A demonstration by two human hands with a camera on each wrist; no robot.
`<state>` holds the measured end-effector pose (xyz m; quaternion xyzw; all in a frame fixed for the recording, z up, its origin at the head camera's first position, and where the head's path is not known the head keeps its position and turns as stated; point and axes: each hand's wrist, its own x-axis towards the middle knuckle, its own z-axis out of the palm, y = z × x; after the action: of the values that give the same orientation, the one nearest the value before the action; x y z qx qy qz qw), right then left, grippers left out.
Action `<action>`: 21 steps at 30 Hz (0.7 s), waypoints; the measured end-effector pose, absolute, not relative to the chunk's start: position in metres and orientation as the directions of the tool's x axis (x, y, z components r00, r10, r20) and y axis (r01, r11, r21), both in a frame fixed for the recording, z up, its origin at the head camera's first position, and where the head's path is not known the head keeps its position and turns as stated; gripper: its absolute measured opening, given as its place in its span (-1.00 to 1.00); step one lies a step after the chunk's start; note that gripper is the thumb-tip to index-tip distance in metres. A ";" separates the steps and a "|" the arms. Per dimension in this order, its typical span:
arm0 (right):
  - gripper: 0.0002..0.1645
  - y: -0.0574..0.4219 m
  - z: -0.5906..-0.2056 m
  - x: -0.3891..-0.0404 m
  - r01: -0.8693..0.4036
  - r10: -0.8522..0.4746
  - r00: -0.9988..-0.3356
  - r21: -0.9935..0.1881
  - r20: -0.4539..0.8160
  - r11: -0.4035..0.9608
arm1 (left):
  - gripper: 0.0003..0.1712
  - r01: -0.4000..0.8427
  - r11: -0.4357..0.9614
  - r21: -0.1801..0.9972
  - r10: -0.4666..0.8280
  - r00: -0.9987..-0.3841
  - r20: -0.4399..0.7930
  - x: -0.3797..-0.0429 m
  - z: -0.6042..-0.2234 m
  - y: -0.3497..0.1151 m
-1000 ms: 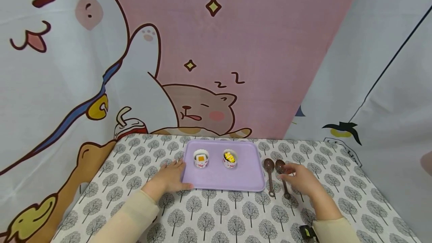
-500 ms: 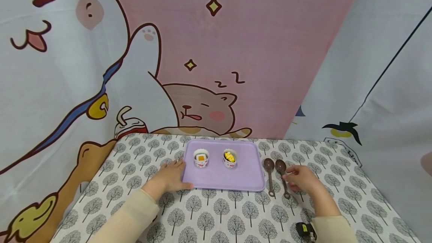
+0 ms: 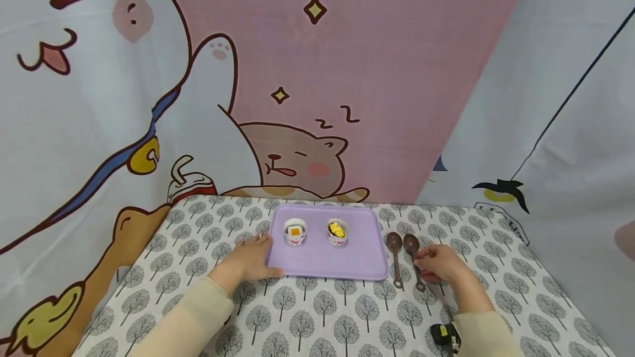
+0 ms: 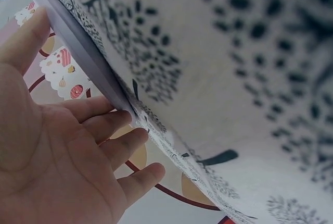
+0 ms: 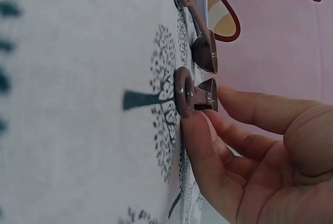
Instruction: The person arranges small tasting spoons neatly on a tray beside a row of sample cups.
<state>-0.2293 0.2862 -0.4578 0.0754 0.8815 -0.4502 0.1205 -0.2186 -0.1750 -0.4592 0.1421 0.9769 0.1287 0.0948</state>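
My left hand [image 3: 250, 260] lies at the left end of a lilac tray [image 3: 324, 269], fingers along its side and thumb at the front corner. In the left wrist view, the fingertips [image 4: 122, 117] touch the tray's edge. Two small paper cups stand on the tray: the left cup [image 3: 295, 239] holds a white piece with an orange square, the right cup [image 3: 337, 241] yellow bits. Right of the tray lie two brown spoons. My right hand [image 3: 441, 262] pinches the handle of the right spoon [image 3: 411, 243]; the left spoon [image 3: 394, 241] lies beside it, untouched.
A white cloth with black trees [image 3: 302, 326] covers the table. Behind it hangs a printed cartoon curtain [image 3: 397, 98]. A small black device [image 3: 443, 333] is by my right sleeve [image 3: 486, 335].
My right hand has come down from near the right spoon's bowl to its handle, baring the bowl. My left hand, the tray and the cups have kept their places.
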 end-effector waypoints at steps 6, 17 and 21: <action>-0.58 0.286 -0.462 -0.234 0.241 0.007 -0.957 -0.778 -0.291 0.581 | 0.23 0.254 0.926 0.279 0.301 -0.943 -0.144 -0.220 -0.461 -0.175; -0.66 0.283 -0.461 -0.233 0.261 0.012 -0.952 -0.794 -0.305 0.549 | 0.21 0.245 0.928 0.281 0.294 -0.944 -0.147 -0.219 -0.458 -0.174; -0.67 0.283 -0.462 -0.233 0.265 0.011 -0.951 -0.793 -0.310 0.548 | 0.21 0.242 0.927 0.288 0.292 -0.945 -0.147 -0.218 -0.458 -0.173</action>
<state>-0.2328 0.2834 -0.4621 0.0795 0.8692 -0.4688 0.1353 -0.2183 -0.1733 -0.4577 0.1365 0.9770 0.1340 0.0940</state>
